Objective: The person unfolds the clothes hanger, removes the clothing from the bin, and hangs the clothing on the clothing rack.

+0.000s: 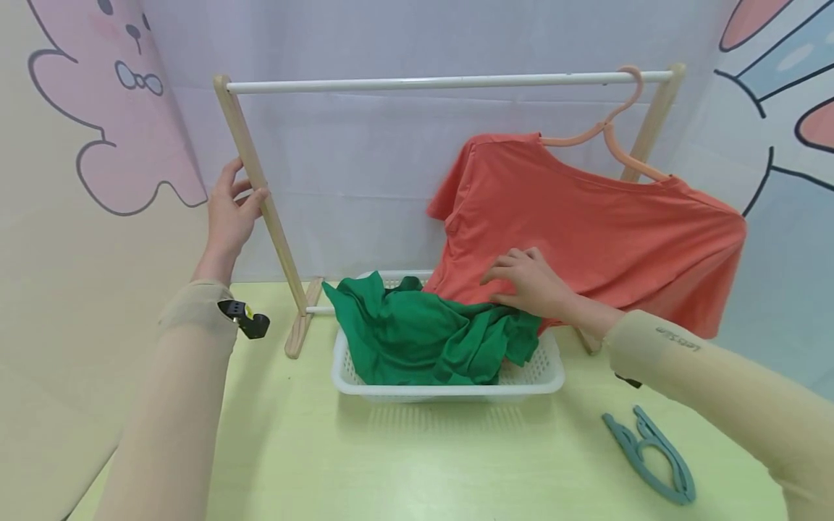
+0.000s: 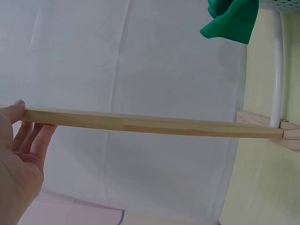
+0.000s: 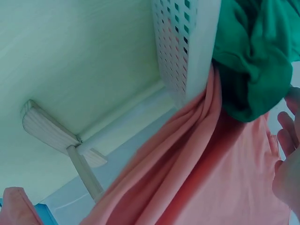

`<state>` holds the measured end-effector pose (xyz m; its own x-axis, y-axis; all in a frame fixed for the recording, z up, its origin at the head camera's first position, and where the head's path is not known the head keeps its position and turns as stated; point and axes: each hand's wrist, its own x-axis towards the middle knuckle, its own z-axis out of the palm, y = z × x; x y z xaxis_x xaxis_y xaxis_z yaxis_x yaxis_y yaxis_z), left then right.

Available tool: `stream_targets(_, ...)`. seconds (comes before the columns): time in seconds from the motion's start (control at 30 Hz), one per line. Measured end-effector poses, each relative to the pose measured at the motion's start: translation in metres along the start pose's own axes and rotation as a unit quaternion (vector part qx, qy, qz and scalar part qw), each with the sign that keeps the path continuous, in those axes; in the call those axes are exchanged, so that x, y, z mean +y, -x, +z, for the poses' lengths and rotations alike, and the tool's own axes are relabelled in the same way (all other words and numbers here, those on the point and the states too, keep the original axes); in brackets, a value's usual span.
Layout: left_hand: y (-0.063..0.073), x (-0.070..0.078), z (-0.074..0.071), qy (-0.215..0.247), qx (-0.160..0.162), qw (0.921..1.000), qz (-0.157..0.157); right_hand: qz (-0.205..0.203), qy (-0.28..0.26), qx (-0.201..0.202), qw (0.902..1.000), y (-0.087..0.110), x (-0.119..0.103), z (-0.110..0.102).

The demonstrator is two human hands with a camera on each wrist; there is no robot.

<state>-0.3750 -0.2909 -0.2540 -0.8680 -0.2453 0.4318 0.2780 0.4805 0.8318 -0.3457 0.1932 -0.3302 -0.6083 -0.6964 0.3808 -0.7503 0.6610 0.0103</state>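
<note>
On a pale-green worktop stands one rack, bearing one coral shirt on one peach hanger. One white basket holds one green garment. One blue-grey hanger lies at right. Two hands: the left hand pinches the left post; the right hand, loosely curved, is beside the green garment, contact unclear.

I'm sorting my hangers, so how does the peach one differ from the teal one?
The peach hanger hooks over the white rail; the teal hanger lies on the table. The peach hanger's arms are spread inside the coral T-shirt; the teal hanger's are folded together, bearing nothing. Both are clothes hangers.
</note>
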Motion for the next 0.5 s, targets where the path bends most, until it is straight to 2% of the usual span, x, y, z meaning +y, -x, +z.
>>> stream_targets(0.23,0.001,-0.001,0.0,0.006,-0.004,1.0,-0.001,0.008,-0.012,-0.097,0.9952,-0.008,0.002,0.006)
stream_targets(0.33,0.001,0.0,0.0,0.007,-0.003,1.0,-0.002,0.012,-0.013,-0.123,0.9922,-0.014,0.006,0.006)
stream_targets(0.5,0.0,0.0,0.0,0.009,-0.004,0.9999,-0.004,0.042,-0.043,-0.162,0.9849,-0.022,0.012,0.006)
